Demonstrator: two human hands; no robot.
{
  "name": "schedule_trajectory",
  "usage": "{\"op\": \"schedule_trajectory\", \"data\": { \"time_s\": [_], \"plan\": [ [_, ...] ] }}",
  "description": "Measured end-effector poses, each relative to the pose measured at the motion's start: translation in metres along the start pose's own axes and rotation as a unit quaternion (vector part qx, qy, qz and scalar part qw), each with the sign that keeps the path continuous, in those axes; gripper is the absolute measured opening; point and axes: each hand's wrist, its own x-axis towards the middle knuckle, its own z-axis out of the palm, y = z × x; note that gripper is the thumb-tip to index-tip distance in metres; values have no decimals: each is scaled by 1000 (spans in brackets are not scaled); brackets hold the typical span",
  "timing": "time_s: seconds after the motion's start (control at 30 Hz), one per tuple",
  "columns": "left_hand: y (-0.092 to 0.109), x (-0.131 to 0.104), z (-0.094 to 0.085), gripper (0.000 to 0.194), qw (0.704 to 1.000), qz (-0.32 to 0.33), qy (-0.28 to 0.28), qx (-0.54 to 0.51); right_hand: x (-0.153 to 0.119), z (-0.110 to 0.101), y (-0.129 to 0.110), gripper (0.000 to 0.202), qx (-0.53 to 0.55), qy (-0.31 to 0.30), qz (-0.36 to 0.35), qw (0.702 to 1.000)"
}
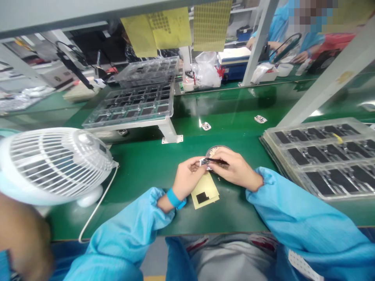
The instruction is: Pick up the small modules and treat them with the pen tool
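Observation:
Between the fingers of my left hand [189,175] is a small white part [202,162] with dark pieces on it; its exact kind is too small to make out. My right hand [233,168] grips dark tweezers [218,160], whose tips reach onto that part. Behind the fingers sits a round dish [216,150], mostly hidden, with small light pieces in it. Below my hands lies a yellow paper sheet [202,187] with a black cut-out sticker [202,197] on it.
A white fan [61,164] stands at the left, its cord trailing to the table edge. Clear trays [322,156] of dark parts are stacked at right, more trays [131,103] on a raised shelf. Small white parts [206,126] lie beyond my hands. Another person's hand [300,57] shows at the back.

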Motion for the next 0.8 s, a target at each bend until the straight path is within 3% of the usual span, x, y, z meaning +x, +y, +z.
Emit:
{"op": "schedule_trajectory", "data": {
  "time_s": [0.1,0.27,0.43,0.53,0.63,0.7,0.8],
  "plan": [
    [6,-1,-1,29,999,-17,-12,-39,3,-11,7,14,-12,49,67,996],
    [15,-3,-2,28,998,-4,-6,-65,5,-25,18,25,-88,22,112,990],
    [7,-4,-1,29,998,10,-4,-65,2,-12,3,18,21,37,124,991],
    [1,-4,-1,27,998,54,-5,5,-2,-2,-2,21,96,0,144,985],
    [0,2,-5,24,984,117,-18,134,-3,2,3,22,85,2,158,984],
    [2,15,-8,25,965,151,-27,215,-2,0,9,20,35,21,163,986],
    [8,53,-4,30,933,171,-22,315,1,-5,13,21,-33,58,156,986]
  ]
}}
